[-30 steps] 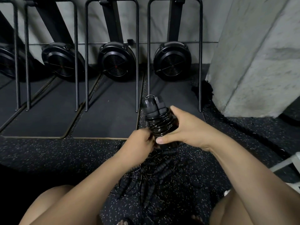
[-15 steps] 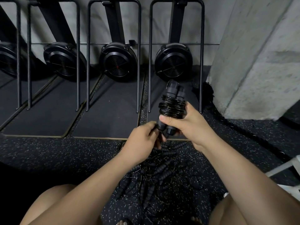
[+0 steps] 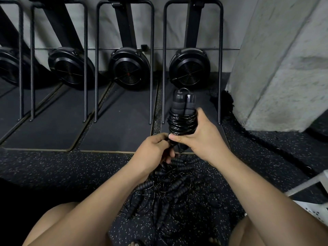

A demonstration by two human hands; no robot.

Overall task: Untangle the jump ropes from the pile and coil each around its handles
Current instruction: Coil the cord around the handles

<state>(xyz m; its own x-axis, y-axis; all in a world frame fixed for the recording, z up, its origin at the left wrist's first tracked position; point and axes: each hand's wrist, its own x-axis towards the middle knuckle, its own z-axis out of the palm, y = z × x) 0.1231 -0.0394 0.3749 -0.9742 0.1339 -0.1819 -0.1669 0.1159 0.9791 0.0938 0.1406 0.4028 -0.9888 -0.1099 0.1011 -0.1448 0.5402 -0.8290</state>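
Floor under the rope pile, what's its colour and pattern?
The floor is black with small white speckles, seen best in the head view.

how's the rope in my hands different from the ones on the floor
The held jump rope has its cord wound tight round two handles set side by side; the pile has loose, tangled cords and scattered handles. The held jump rope is upright, gripped by the right hand, the left hand at its lower end; the pile lies on the floor. Both are black.
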